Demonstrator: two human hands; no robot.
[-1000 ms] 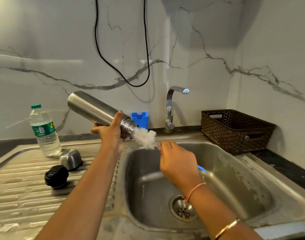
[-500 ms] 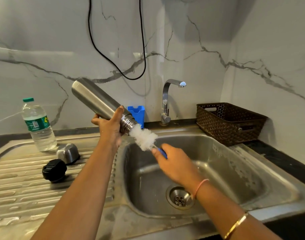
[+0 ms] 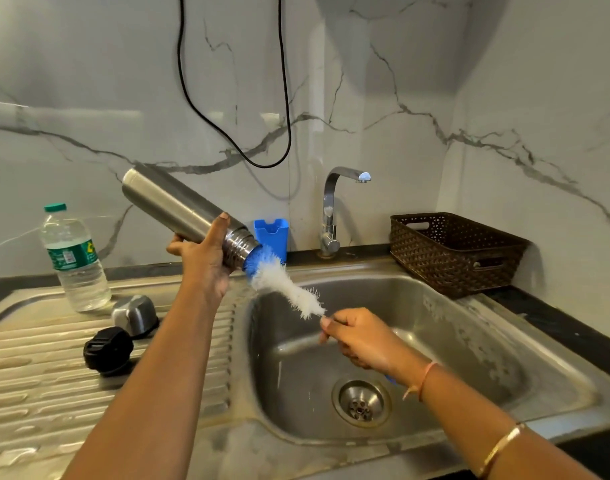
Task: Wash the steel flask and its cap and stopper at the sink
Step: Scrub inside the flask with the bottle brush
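Flask (image 3: 179,209) tilted in your left hand (image 3: 206,261), fingers curled round its neck, base toward 10 o'clock, mouth above the sink (image 3: 470,341) rim. Your right hand (image 3: 359,337) grips the bottle brush (image 3: 286,289) handle; its blue tip sits at the mouth. The cap (image 3: 135,315) and stopper (image 3: 108,349) lie on the drainboard (image 3: 37,393) at 8 o'clock; the water bottle (image 3: 75,258) at 9 holds clear water.

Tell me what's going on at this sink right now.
A person is cleaning a steel flask with a bottle brush over the sink. The left hand grips the flask near its neck, mouth tilted downward; the right hand holds the brush's handle, with only the blue tip at the flask's mouth. The steel cap and black stopper lie on the draining board. No water shows at the tap.
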